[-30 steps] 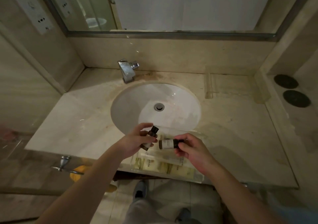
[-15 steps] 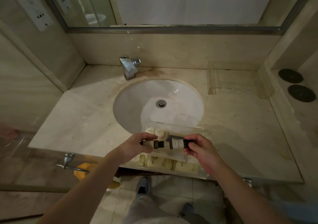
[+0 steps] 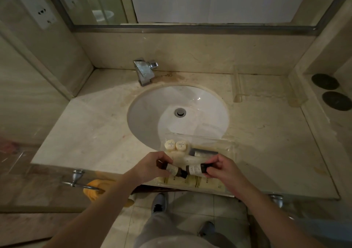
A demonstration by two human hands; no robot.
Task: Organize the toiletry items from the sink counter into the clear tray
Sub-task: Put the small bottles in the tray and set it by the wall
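The clear tray (image 3: 229, 148) sits at the counter's front edge, just below the sink. In it lie two round cream-wrapped items (image 3: 176, 145), a dark bottle (image 3: 203, 152) on its side and flat yellow-printed packets (image 3: 200, 183) along its near side. My left hand (image 3: 150, 166) holds a small dark bottle with a pale label (image 3: 173, 170), tilted with its cap pointing right and down. My right hand (image 3: 222, 168) holds a second small dark bottle (image 3: 196, 169) lying sideways. Both bottles hover low over the tray's middle, their ends almost touching.
A white oval sink (image 3: 178, 112) with a chrome faucet (image 3: 144, 72) fills the counter's middle. A second clear tray (image 3: 238, 95) stands at the back right. Two dark round coasters (image 3: 330, 91) lie on the right ledge. A yellow cloth (image 3: 95, 188) hangs on a rail below the counter.
Both hands have lowered their bottles toward the tray's near part. The left bottle has tipped from upright to lying nearly flat, cap toward the right bottle.
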